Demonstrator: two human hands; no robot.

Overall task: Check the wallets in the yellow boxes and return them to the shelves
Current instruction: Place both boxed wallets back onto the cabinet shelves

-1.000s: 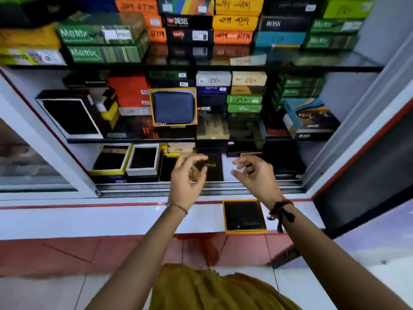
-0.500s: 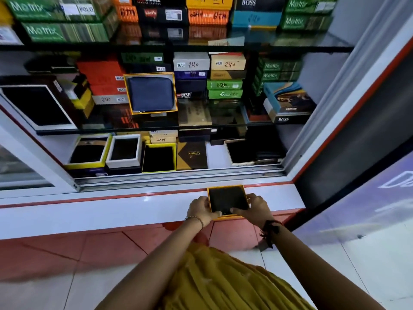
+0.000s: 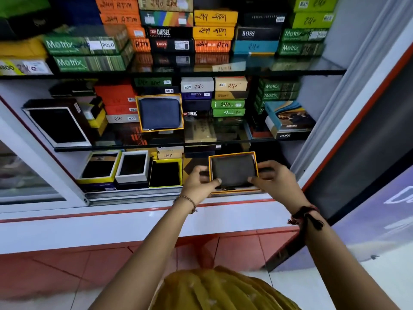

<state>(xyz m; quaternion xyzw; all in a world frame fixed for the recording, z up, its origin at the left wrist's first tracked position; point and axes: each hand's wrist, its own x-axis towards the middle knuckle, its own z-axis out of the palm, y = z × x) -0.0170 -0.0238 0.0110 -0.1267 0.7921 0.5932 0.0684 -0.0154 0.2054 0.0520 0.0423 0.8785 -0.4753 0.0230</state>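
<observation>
Two hands hold one yellow-rimmed box at the mouth of the bottom shelf. Far left on that shelf [image 3: 125, 193] sit three open boxes in a row: a yellow-edged box [image 3: 98, 167], a white box [image 3: 133, 166] just beside it, then a bright yellow box [image 3: 165, 173], each with a dark inside. Above them, on the middle glass shelf, a blue wallet [image 3: 160, 113] stands upright in an orange-rimmed box, facing out.

Next comes the left hand [image 3: 197, 184], a thin bracelet [image 3: 186, 203] at its wrist. Its fingers are curled round the left edge of the held box [image 3: 254, 156], thumb pressed on the lower left corner of the dark wallet [image 3: 233, 170] lying inside. The box sits between both hands, tilted toward the camera, its lower edge over the sliding-door track.

On the right, the right hand [image 3: 276, 180] grips the opposite edge, thumb on the wallet's lower right corner, fingers wrapped behind and blurred. A dark red thread band [image 3: 306, 217] is tied at that wrist.
</observation>
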